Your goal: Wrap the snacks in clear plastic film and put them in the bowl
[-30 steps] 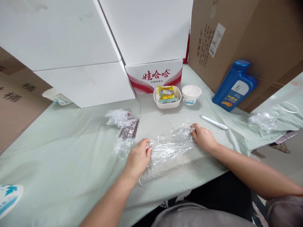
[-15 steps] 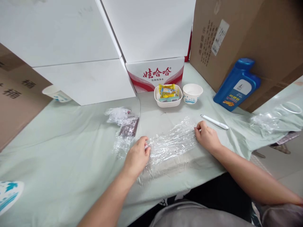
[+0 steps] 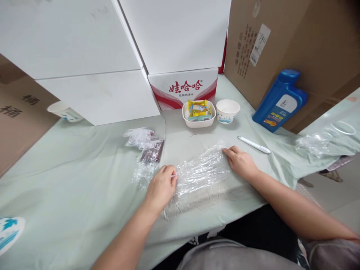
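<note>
Film (image 3: 201,170), transparent; probably light, limp and slippery, best taken by opposite ends: left hand (image 3: 162,187) pinching one, right hand (image 3: 241,163) touching the other, its closure unclear.

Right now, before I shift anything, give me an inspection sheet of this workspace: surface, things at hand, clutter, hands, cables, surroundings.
Surface: pale green cloth, wrinkled toward the near edge.
Things at hand: clear film, crinkled, lying between the hands.
Clutter: crumpled plastic left of the film; white tray holding wrapped packets, beside a paper bowl; white pen-like tool lying to the right.
Hands: left hand pinches the film's left end; right hand has fingertips at its right end, grip unclear.
Cables: nothing seen.
Surroundings: white boxes behind; blue bottle by a brown carton.
</note>
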Available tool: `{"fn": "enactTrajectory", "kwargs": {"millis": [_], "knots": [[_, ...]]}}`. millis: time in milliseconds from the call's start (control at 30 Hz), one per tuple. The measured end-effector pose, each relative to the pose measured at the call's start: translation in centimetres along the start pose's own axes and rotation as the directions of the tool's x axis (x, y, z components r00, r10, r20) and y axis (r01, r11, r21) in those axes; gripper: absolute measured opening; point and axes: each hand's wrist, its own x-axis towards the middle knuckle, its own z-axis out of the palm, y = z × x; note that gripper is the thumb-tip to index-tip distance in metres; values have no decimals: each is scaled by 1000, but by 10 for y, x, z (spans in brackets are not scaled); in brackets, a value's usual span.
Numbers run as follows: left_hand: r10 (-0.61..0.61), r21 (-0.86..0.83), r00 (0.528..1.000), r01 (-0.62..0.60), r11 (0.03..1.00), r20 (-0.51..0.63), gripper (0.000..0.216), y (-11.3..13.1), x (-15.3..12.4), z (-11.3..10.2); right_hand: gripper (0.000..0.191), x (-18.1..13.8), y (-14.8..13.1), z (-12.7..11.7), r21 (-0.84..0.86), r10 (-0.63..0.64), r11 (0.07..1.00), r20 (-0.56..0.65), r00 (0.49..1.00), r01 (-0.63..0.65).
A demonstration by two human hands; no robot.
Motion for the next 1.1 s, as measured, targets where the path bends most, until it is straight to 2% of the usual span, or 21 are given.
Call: {"fn": "enactTrajectory", "kwargs": {"millis": [200, 300, 333, 400, 467, 500, 533, 567, 633, 700, 733, 800, 867, 933, 1000, 1067, 1100], "knots": [[-50, -10, 999, 50, 999, -7, 27, -6, 0, -1, 46, 4, -7, -3, -158, 37, 987, 123, 992, -17], [-38, 61, 999, 38, 997, 7, 26, -12, -1, -6, 46, 5, -7, -3, -180, 44, 983, 161, 986, -15], [-28, 95, 999, 30, 995, -20, 24, -12, -2, -9, 47, 5, -7, -3, -184, 45, 983, 165, 985, -14], [12, 157, 983, 17, 987, -182, 20, -11, -3, -13, 47, 5, -7, -2, -190, 48, 982, 169, 984, -16], [121, 184, 918, -53, 981, -378, 18, -5, -5, -14, 47, 4, -8, -2, -194, 52, 981, 171, 984, -18], [204, 186, 885, -137, 973, -419, 18, -1, -6, -12, 47, 4, -9, -2, -193, 53, 981, 172, 984, -19], [303, 183, 866, -249, 951, -398, 19, 4, -7, -9, 47, 4, -11, -2, -191, 52, 981, 173, 984, -18], [404, 175, 857, -366, 914, -321, 20, 7, -8, -4, 46, 4, -11, -2, -186, 51, 982, 173, 984, -18], [536, 148, 840, -521, 840, -85, 32, 13, -10, 6, 45, 4, -10, -4, -177, 61, 984, 173, 983, -30], [532, 150, 840, -543, 826, 107, 51, 14, -11, 16, 44, 5, -3, -7, -181, 115, 980, 174, 978, -83], [499, 159, 851, -522, 838, 162, 58, 13, -11, 19, 44, 5, 2, -9, -189, 163, 973, 170, 972, -130], [444, 161, 872, -478, 864, 209, 66, 10, -11, 22, 42, 5, 12, -16, -215, 268, 948, 135, 954, -235], [427, 147, 877, -463, 874, 221, 69, 9, -9, 22, 40, 4, 16, -22, -216, 293, 936, 44, 955, -277], [437, 129, 870, -471, 872, 228, 69, 9, -6, 21, 40, 2, 10, -26, -154, 181, 969, -75, 981, -191], [456, 110, 861, -488, 866, 225, 70, 10, -3, 20, 39, 0, -4, -25, -64, -58, 997, -131, 990, 50], [470, 99, 858, -496, 862, 206, 71, 9, -1, 20, 43, -1, -17, -18, 6, -317, 948, -85, 945, 318], [468, 101, 863, -491, 865, 190, 70, 8, -1, 20, 46, 0, -21, -14, 29, -406, 913, -35, 913, 407]]}}
